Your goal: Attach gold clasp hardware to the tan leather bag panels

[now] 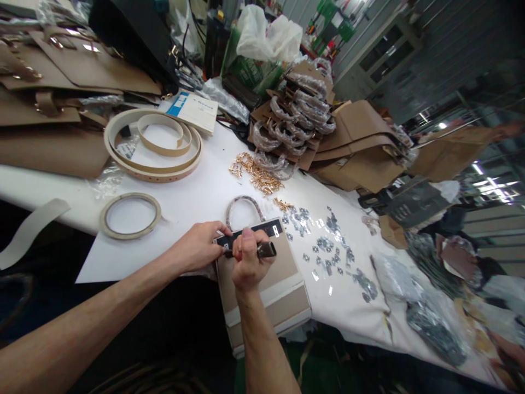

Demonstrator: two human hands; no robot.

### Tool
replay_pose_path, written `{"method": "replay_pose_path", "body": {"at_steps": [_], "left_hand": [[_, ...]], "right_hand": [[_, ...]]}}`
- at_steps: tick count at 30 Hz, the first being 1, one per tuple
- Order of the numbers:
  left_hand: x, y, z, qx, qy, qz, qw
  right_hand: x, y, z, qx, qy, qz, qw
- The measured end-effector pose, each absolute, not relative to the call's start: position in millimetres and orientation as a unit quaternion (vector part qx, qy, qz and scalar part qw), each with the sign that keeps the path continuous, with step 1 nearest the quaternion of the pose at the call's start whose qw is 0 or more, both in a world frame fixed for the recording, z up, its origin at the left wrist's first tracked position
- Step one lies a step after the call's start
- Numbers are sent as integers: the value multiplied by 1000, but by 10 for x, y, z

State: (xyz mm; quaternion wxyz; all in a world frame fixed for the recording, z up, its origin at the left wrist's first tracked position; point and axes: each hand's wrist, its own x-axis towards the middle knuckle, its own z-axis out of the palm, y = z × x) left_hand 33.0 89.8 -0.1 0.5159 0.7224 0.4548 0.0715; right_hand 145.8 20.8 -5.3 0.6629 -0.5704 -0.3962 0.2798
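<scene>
A tan handbag [283,298] with pale stripes lies flat at the table's near edge, its wrapped handle [241,203] arching away from me. Across its top runs a dark strip [262,230]. My left hand [199,246] presses the bag's top left corner, fingers curled onto the dark strip. My right hand [246,262] is closed in a fist round a dark, stubby tool [267,250] held against the bag's upper edge.
A tape roll [130,216] and coiled beige strapping [153,145] lie to the left. Gold metal fittings [256,172] and several small silver pieces [328,246] are scattered beyond the bag. Stacks of tan leather panels [57,87] and wrapped handles [295,117] fill the far side.
</scene>
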Motion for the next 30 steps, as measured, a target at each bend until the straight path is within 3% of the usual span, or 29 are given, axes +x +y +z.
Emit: {"method": "replay_pose_path", "body": {"at_steps": [5,11,20,30], "left_hand": [[333,885,54,706,467,76,527],[335,861,15,718,471,86,505],[303,906,-89,708,439,122,539],[293,978,-52,683,447,57,576]], "right_hand": [[1593,372,123,-494,-322,290,754],[1539,512,98,-536,-337,356,687],[1461,473,-23,-601,-448,304,589],[1438,198,259,-479,-392,262,741]]}}
